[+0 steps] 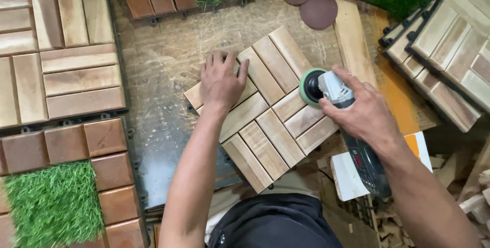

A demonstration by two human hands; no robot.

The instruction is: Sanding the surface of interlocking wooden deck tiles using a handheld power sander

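Head view: the left hand [221, 80] lies flat, fingers spread, pressing on the upper-left corner of a pale wooden deck tile [265, 107] that sits turned at an angle on the scratched workbench [158, 59]. The right hand [363, 111] is wrapped around the grey body of a power sander [339, 120], whose round green pad [310, 88] touches the tile's right edge; the tool's dark rear end, bearing a small red label, runs back below the wrist.

Beyond the tile, toward the top, several round brown sanding discs [312, 4] lie overlapping, and a bare plank [353, 41] lies just right of them. Left of the tile, well apart, a stack of pale tiles [61, 54] fills the bench edge, with reddish-brown tiles [66, 143] and a green artificial-grass square [53, 204] below it. More pale tiles [449, 49] are stacked to the tile's right. A white and orange box [352, 174] sits below the sander, beside wood offcuts [474, 187].
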